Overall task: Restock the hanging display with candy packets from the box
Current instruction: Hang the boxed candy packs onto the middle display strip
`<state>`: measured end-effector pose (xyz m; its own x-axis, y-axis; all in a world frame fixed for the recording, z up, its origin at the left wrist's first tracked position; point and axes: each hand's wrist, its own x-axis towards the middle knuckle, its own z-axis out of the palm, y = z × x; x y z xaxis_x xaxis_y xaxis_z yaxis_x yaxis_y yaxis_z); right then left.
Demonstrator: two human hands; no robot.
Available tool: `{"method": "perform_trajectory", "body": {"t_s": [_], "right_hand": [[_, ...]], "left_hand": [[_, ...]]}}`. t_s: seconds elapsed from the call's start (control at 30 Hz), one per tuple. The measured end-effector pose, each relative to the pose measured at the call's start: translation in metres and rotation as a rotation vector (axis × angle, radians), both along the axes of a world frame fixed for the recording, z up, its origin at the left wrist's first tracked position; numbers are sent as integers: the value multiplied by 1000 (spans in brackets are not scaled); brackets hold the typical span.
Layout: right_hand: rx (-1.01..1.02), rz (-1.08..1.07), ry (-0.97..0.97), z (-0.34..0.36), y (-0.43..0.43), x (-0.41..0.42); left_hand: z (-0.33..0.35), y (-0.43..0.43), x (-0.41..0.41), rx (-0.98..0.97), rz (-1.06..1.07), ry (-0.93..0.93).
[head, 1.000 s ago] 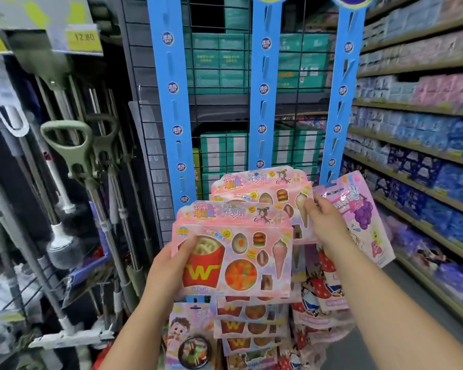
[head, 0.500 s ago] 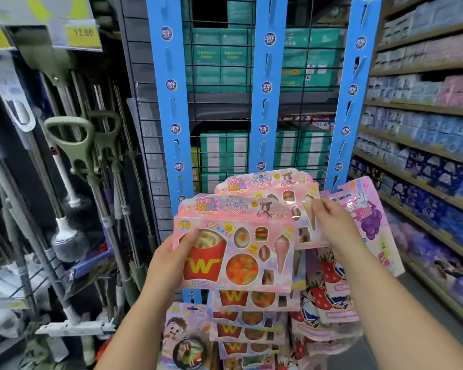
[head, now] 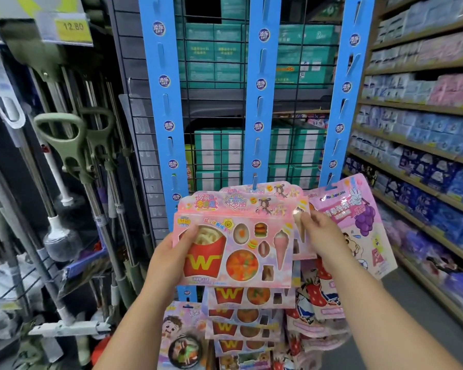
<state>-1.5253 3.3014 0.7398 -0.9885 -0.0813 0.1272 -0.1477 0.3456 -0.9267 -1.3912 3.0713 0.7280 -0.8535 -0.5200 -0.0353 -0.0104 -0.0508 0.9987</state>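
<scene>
L hand (head: 171, 259) fingers clamp candy packet (head: 234, 247) by its left edge, w/ header up to meet middle display strip (head: 259, 102) above fingertips. R hand (head: 322, 233) fingers pinch hung packet (head: 300, 206) behind, prob. steadying it.

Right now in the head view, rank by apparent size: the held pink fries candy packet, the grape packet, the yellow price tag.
1. Fries candy packet, inflated by nearness
2. Grape packet
3. Yellow price tag

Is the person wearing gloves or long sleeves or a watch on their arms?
No. The left hand and right hand are bare, with no gloves, rings or watch showing. Both forearms are uncovered all the way to the bottom edge of the picture, so no sleeve shows at all.
</scene>
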Motion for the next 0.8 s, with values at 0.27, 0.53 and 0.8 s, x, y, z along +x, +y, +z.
{"method": "perform_trajectory", "body": {"t_s": [0.27,0.53,0.8], "right_hand": [[-159,5,248,2,-7,30],[-210,76,242,39,-14,27],[-154,76,237,72,-13,-5]], "left_hand": [[8,5,-7,-2,6,3],[52,24,-36,-40,12,62],[82,24,-60,15,47,31]]}}
